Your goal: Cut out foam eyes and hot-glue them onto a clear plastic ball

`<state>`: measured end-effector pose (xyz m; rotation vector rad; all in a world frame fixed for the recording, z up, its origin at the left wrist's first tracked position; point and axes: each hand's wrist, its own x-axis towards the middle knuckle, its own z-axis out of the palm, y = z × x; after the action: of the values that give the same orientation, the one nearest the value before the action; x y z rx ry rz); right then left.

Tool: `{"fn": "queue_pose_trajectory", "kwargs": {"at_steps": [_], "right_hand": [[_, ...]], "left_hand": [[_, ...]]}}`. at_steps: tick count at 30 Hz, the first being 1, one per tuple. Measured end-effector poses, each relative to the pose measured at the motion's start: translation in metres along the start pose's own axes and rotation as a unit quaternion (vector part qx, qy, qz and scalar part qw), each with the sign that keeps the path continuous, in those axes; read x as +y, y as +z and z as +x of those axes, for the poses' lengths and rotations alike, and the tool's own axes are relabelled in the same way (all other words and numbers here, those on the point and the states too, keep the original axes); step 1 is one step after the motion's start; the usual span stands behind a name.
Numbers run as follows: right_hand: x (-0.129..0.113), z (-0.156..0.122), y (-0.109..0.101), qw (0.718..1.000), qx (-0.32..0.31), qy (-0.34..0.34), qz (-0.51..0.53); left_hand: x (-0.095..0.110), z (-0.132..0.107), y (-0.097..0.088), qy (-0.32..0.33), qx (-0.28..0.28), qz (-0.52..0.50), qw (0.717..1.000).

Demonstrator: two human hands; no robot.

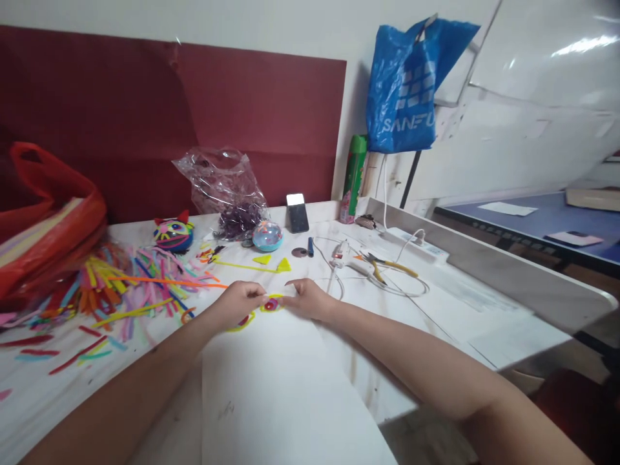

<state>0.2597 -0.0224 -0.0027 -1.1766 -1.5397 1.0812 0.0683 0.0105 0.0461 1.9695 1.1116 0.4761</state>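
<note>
Left hand [242, 300] pinches yellow-rimmed pipe-cleaner coil [272, 304]; right hand [307, 300] touches it by thumb, cannot tell whether gripping. Similar coil [245, 320] left of it. Better press edges lightly, evenly.

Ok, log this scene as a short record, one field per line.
Left hand: grip at the left edge of a yellow-rimmed piece
Right hand: thumb at the piece's right edge
Second piece: by the left hand, partly hidden
Paper: white, nearer the person
Pipe cleaners: loose heap, left
Tools: glue gun and pliers, right
Bags: red left, blue upper right
</note>
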Motion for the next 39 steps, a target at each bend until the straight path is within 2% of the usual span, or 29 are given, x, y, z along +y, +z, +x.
{"fn": "queue_pose_trajectory", "kwargs": {"at_steps": [3, 8, 16, 20, 23, 27, 29, 31, 34, 37, 39], "right_hand": [[-0.002, -0.002, -0.001, 1.0, -0.001, 0.014, -0.003], [-0.004, -0.003, -0.002, 1.0, -0.007, 0.028, -0.005], [-0.002, -0.005, 0.002, 1.0, -0.012, 0.02, -0.019], [-0.002, -0.004, 0.001, 0.999, -0.018, 0.014, -0.04], [-0.003, -0.002, -0.005, 0.998, 0.014, 0.003, -0.065], [-0.006, 0.004, -0.019, 0.993, 0.066, -0.008, -0.094], [-0.008, 0.008, -0.028, 0.99, 0.09, -0.012, -0.106], [-0.01, 0.012, -0.042, 0.984, 0.132, -0.014, -0.116], [-0.013, 0.018, -0.077, 0.961, 0.242, -0.001, -0.133], [-0.013, 0.018, -0.122, 0.922, 0.35, 0.038, -0.16], [-0.012, 0.013, -0.152, 0.901, 0.383, 0.072, -0.19]], "left_hand": [[-0.002, -0.001, 0.0, 0.008, 0.022, -0.009, 1.0], [-0.006, 0.002, 0.0, 0.044, 0.023, -0.022, 0.999], [-0.006, 0.002, 0.002, 0.046, 0.024, 0.01, 0.999], [-0.008, 0.004, 0.002, 0.068, 0.05, 0.047, 0.995], [-0.016, 0.009, -0.001, 0.056, 0.063, 0.072, 0.994], [-0.03, 0.018, -0.003, 0.033, 0.044, 0.114, 0.992], [-0.034, 0.02, -0.003, 0.061, 0.084, 0.121, 0.987], [-0.032, 0.019, -0.003, 0.095, 0.151, 0.119, 0.977], [-0.019, 0.013, -0.005, 0.122, 0.238, 0.101, 0.958], [0.001, 0.004, -0.012, 0.124, 0.277, 0.07, 0.95], [0.013, -0.002, -0.021, 0.111, 0.269, 0.058, 0.955]]}}
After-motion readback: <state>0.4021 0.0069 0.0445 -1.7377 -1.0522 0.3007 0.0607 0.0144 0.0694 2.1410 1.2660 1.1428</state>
